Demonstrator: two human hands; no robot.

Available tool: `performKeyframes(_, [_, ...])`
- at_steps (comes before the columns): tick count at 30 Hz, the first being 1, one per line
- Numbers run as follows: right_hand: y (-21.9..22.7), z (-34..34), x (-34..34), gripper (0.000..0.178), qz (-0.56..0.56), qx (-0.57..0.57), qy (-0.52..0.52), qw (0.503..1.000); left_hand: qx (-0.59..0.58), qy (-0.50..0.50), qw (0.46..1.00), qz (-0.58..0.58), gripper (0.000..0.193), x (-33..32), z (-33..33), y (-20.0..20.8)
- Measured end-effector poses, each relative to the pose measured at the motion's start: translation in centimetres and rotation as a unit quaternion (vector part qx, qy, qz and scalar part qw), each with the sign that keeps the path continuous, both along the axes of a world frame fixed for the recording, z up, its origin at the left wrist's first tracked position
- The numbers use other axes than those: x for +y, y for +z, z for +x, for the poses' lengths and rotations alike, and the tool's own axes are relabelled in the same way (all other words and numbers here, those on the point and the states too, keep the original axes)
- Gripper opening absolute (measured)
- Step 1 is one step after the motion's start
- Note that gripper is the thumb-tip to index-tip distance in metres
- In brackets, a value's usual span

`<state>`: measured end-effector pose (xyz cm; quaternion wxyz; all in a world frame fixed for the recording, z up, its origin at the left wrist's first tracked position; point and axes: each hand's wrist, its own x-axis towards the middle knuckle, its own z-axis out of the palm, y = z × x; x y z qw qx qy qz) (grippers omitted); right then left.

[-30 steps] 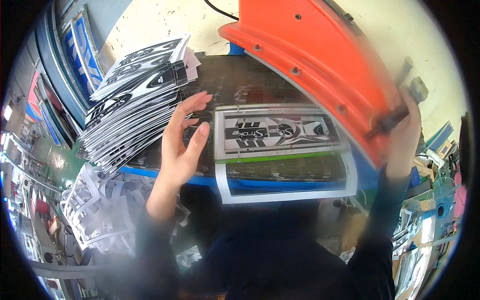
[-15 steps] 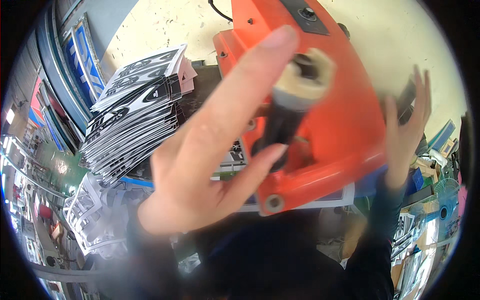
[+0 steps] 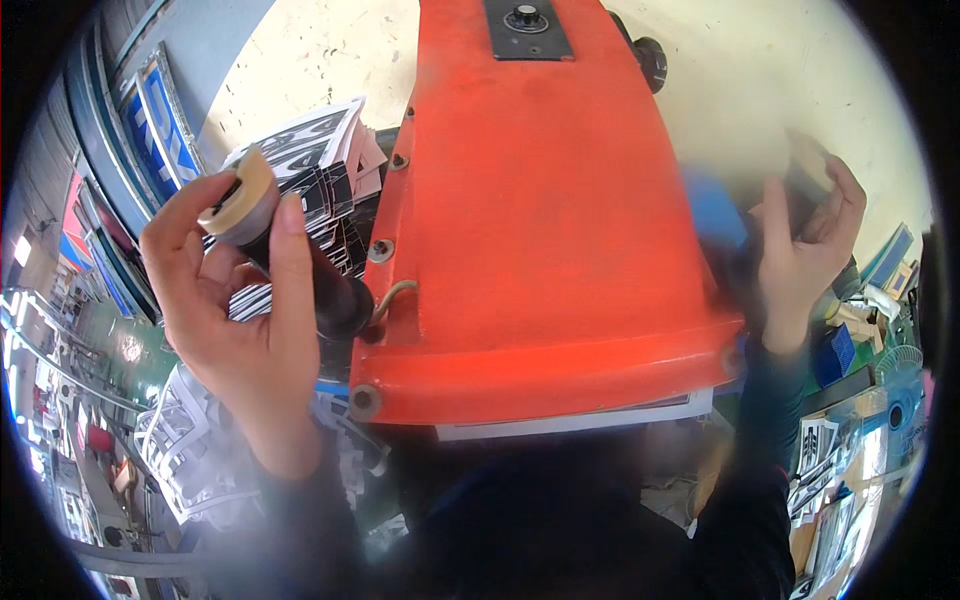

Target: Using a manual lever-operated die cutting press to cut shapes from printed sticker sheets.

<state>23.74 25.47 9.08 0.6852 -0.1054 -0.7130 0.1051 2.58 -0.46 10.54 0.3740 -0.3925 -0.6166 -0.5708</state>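
A big orange-red press head (image 3: 550, 220) fills the middle of the view. At its left side my left hand (image 3: 235, 300) is closed around a black handle (image 3: 335, 295) with a cream-coloured top (image 3: 243, 198); thumb and fingers lie on either side of it. On the right, my right hand (image 3: 805, 255) has its fingers curled about a dark, blurred handle (image 3: 805, 185) with a tan top. Part of a printed sheet (image 3: 580, 417) shows below the head's front edge. Whatever lies under the head is hidden.
A fanned stack of black-and-white printed sheets (image 3: 310, 150) stands left of the head. White cut-out scraps (image 3: 195, 440) are heaped nearer me. Framed panels (image 3: 160, 120) lean at the far left. A blue fan (image 3: 900, 410) and a blue bin (image 3: 832, 355) are at right.
The press head has swung to the left and now sits straighter before me. My left hand has moved left with the handle; the right hand's fingers have curled in.
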Motion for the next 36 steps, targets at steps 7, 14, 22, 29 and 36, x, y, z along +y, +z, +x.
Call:
performKeyframes(7, [-1.5,-0.2,-0.4,0.046,0.016,-0.004,0.033,0.999,0.014,0.045,0.999,-0.003,0.038,-0.5,-1.0,-1.8])
performKeyframes(14, [-1.9,-0.4,0.0,0.047,0.024,0.0,0.024,0.999,-0.001,0.027,1.0,-0.002,0.041,-0.5,-1.7,-2.3])
performKeyframes(22, [-1.6,-0.2,0.7,0.052,0.027,0.025,0.066,0.997,0.081,-0.097,0.992,0.027,0.075,-0.9,-2.6,-3.0])
performKeyframes(29, [-0.7,2.0,4.7,0.058,0.01,0.014,0.025,1.0,-0.09,-0.291,0.946,0.11,0.104,-1.0,0.0,-5.1])
performKeyframes(36, [0.2,5.2,10.6,0.061,0.003,-0.037,-0.235,0.971,-0.126,-0.328,0.933,-0.075,0.114,0.2,-1.6,-8.3])
